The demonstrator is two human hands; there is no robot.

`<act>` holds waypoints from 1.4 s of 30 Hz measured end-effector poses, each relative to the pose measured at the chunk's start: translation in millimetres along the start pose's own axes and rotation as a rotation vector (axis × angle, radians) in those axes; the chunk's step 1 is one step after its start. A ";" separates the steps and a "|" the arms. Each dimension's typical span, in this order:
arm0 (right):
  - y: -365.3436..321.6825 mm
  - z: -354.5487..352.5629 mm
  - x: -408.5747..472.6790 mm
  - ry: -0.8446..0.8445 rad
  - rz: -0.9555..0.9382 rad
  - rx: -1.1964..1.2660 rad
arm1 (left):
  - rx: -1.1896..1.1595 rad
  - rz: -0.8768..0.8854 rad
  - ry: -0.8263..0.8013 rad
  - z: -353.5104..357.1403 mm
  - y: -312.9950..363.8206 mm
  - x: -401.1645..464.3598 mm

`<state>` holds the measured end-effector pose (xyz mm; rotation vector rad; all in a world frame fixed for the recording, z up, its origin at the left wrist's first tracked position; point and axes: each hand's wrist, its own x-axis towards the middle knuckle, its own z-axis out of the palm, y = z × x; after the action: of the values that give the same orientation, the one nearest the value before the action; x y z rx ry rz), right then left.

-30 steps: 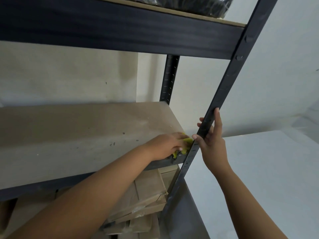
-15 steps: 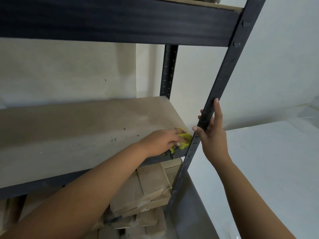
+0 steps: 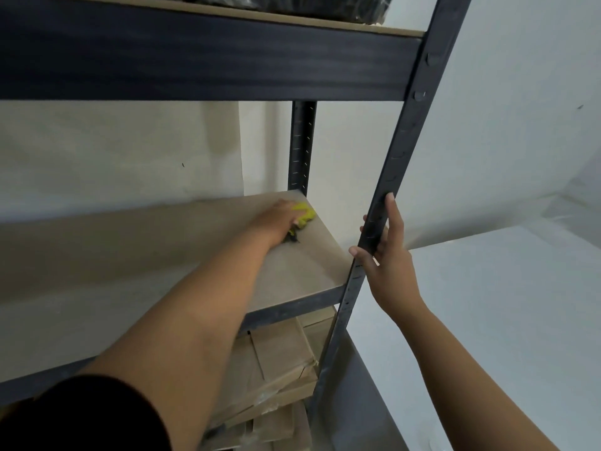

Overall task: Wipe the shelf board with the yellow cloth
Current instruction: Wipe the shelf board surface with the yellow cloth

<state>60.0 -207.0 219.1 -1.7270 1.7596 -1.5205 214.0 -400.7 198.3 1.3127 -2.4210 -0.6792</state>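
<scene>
Nearest, at about 4 o'clock, the right hand [image 3: 387, 265] wraps the dark front upright [image 3: 395, 164] of the rack, thumb on one side and fingers curled round the other with one finger lying straight up the post; I judge this grip steadies the person while the other arm reaches deep. Below, at 6 o'clock, flattened cardboard boxes [image 3: 276, 362] lie stacked on the lower level. Farther in, the left arm stretches across the shelf board [image 3: 136, 255] so that the left hand [image 3: 276, 219] lies palm-down with fingers bunched over the yellow cloth [image 3: 304, 215], pressing it on the board near its far right corner, at about 12 o'clock, just before the rear upright [image 3: 300, 148]. Bearing down on the cloth keeps it flat against the wood. Half a second ago this hand and cloth were at the board's front right corner, beside the front upright; they have since travelled back along the right edge, while the right hand's hold is unchanged.
</scene>
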 end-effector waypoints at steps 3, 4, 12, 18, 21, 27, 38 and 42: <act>0.3 1.2 1.1 0.001 -0.008 -0.022 | 0.124 -0.039 0.029 -9.0 -28.3 -0.1; 0.3 1.6 1.2 0.004 -0.010 -0.033 | 0.133 -0.033 0.045 -7.3 -30.5 -2.5; -3.3 2.3 0.2 0.017 0.000 -0.033 | 0.060 0.170 0.054 16.0 -4.3 -42.5; -2.2 3.4 -0.5 0.031 0.015 -0.022 | 0.074 0.330 -0.028 35.4 27.3 -34.6; -1.1 4.5 0.9 0.024 0.028 -0.020 | 0.208 0.320 -0.058 31.1 28.4 -8.3; -3.1 4.6 4.7 0.010 0.029 -0.046 | 0.264 0.254 0.102 16.8 3.2 29.5; -11.0 4.8 2.1 0.003 0.028 -0.022 | 0.200 0.093 0.096 18.2 -10.6 -23.0; -14.8 5.5 -1.5 0.000 0.042 0.010 | 0.192 0.178 0.071 17.1 -4.3 -68.8</act>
<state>73.3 -204.8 227.5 -1.6743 1.7743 -1.5094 245.7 -340.2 178.9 1.1480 -2.5573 -0.3548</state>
